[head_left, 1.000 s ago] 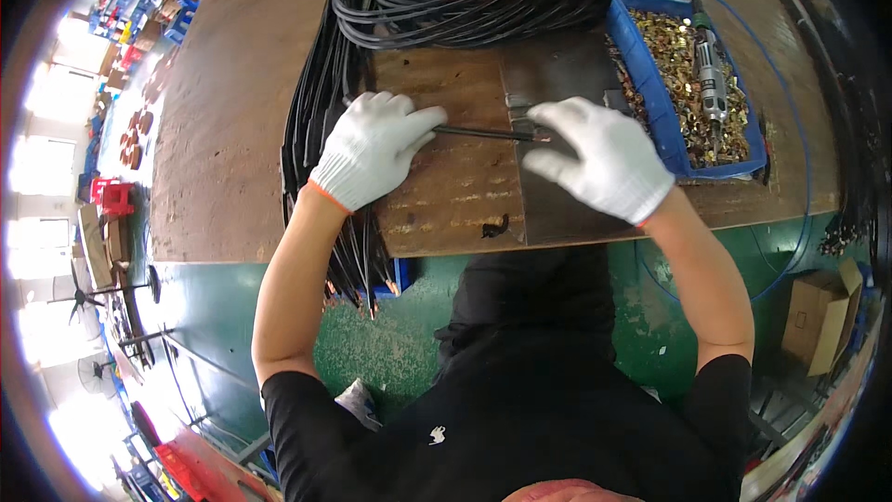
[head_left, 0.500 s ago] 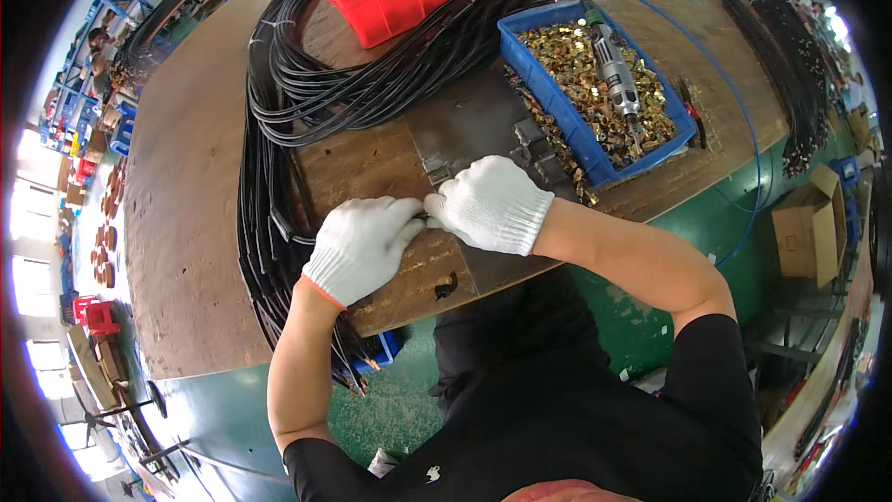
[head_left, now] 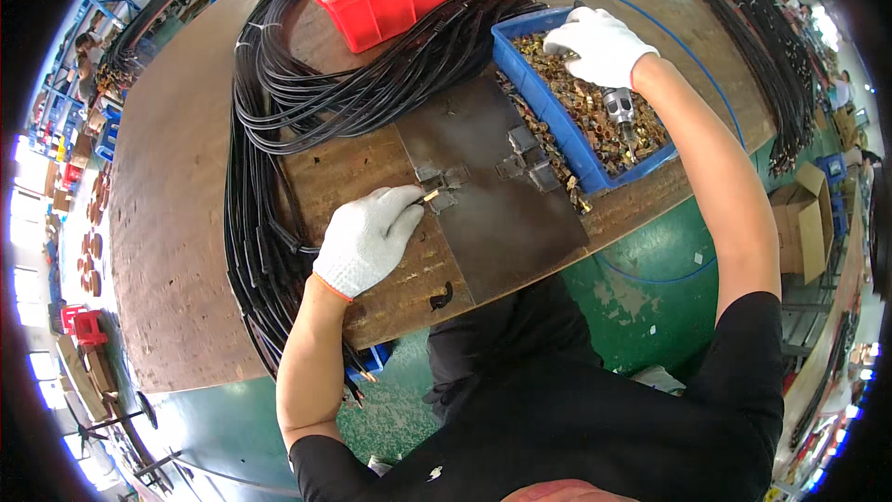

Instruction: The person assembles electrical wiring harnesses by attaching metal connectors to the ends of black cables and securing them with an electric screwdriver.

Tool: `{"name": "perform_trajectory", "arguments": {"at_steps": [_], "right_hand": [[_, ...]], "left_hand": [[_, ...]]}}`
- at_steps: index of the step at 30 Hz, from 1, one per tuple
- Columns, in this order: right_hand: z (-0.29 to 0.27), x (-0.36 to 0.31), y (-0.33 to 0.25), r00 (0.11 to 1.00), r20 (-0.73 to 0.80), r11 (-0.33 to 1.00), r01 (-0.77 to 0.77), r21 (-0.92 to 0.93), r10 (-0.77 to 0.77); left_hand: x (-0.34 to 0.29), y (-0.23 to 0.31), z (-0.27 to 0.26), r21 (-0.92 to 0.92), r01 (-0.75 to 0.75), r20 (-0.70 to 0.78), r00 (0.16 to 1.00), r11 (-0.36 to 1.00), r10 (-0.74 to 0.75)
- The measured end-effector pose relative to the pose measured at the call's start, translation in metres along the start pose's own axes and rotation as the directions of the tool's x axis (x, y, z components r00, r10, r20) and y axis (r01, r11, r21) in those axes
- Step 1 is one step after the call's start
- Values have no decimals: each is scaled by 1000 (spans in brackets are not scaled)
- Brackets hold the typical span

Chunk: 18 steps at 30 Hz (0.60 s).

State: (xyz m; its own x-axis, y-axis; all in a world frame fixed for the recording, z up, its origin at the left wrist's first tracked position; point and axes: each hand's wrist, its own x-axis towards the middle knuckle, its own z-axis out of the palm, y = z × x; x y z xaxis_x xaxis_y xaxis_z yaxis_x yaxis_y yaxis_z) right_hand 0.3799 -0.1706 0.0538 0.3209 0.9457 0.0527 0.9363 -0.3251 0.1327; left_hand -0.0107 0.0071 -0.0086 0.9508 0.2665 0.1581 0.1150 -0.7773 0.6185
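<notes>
My left hand [head_left: 367, 240], in a white knit glove, is closed in a pinch on a black cable. The cable's bare coppery end [head_left: 430, 196] sticks out past the fingertips, beside a small metal fixture [head_left: 450, 188] on the dark metal plate [head_left: 492, 232]. My right hand [head_left: 599, 45], gloved alike, reaches over the blue tray and is closed around a handheld rotary tool [head_left: 619, 108]. The glove hides most of the tool's body; its silver chuck and thin bit point toward me over brass-coloured metal pieces [head_left: 595, 135].
The blue tray [head_left: 548, 112] has loose pieces along its left side. Behind the plate stand a red crate [head_left: 390, 14] and a looped bundle of black cables [head_left: 279, 121]. A second metal fixture [head_left: 530, 158] sits right. A blue hose [head_left: 701, 51] curves along the table.
My right hand has left the spot beside my left hand and moved up and right onto the rotary tool. My left hand stays nearly in place, with the cable end now showing.
</notes>
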Motion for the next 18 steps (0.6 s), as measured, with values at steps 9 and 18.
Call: {"name": "perform_trajectory", "arguments": {"at_steps": [9, 18], "right_hand": [[-30, -10, -17, 992, 105, 971, 38, 238, -65], [-26, -57, -38, 993, 103, 971, 36, 234, -62]], "left_hand": [[-2, 1, 1, 19, 18, 23, 1000, 1000, -18], [-1, -1, 4, 38, -20, 22, 1000, 999, 19]]}}
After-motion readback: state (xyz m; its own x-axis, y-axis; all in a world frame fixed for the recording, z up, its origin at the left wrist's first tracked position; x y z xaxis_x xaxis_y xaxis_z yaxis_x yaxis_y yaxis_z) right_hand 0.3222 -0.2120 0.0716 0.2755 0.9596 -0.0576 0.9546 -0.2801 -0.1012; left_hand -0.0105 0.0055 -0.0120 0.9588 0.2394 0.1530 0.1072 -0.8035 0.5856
